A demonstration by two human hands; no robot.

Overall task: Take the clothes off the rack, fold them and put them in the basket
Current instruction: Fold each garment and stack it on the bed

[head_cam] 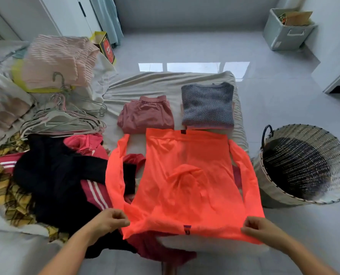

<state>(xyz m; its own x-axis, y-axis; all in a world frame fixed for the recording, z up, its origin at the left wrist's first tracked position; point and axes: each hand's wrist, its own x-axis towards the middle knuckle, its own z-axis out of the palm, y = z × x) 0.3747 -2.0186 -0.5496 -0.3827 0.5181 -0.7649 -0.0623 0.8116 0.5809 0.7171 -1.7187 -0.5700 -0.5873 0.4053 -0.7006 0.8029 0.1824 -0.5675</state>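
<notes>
A bright orange long-sleeved shirt (pixel 187 175) lies spread flat on the bed, sleeves out to both sides. My left hand (pixel 111 220) pinches its near left corner and my right hand (pixel 258 228) pinches its near right corner. Beyond it rest two folded pieces: a dusty pink garment (pixel 146 116) and a grey knit sweater (pixel 207 106). A woven basket (pixel 296 187) stands on the floor to the right of the bed, tilted towards me, and looks dark inside.
A heap of unfolded clothes (pixel 52 175), black, red with white stripes and yellow plaid, lies at the left. Behind it are several hangers (pixel 64 120) and a pink ribbed garment (pixel 58 60). A grey storage bin (pixel 286 30) sits far right on the tiled floor.
</notes>
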